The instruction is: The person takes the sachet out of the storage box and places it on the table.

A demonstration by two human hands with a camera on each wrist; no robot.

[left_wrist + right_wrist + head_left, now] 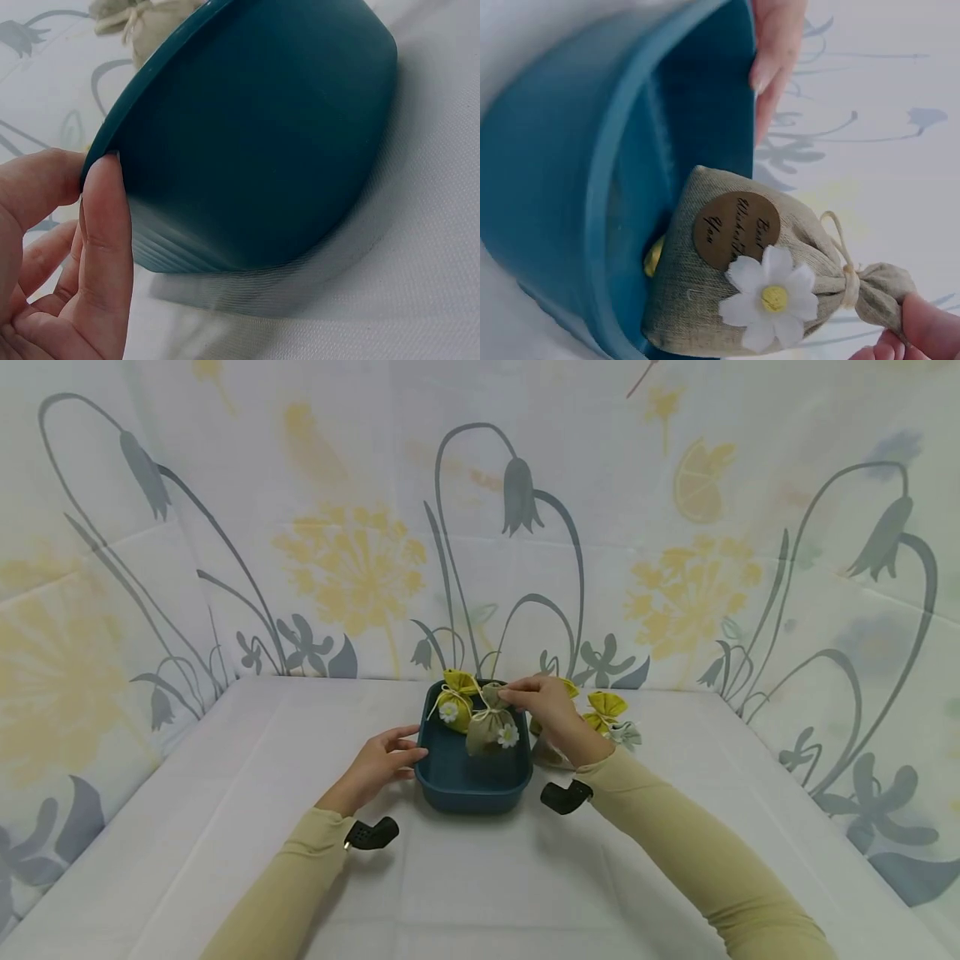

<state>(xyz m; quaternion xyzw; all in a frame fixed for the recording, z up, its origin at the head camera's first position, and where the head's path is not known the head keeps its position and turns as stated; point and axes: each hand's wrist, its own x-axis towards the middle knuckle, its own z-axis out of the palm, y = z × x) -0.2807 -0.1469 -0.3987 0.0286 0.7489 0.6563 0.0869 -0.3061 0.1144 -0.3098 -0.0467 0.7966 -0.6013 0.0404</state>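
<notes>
My right hand (pixel 551 710) pinches the gathered top of a grey-green drawstring pouch (pixel 489 732), which hangs over the inside of a dark blue plastic basin (pixel 472 800). A white daisy (pixel 774 298) and a round brown sticker (pixel 737 229) decorate its front. On the basin's left side, my left hand (pixel 381 764) holds the rim between thumb and fingers, as the left wrist view shows close up. A yellow-green pouch (pixel 454 706) with a white flower stands inside the basin at the back left.
Right of the basin, partly behind my right hand, several more pouches stand together, among them a yellow one (pixel 604 710) and a pale green one (pixel 626 734). A white cloth (pixel 480 885) covers the table, and a flower-printed curtain (pixel 360 460) hangs behind it.
</notes>
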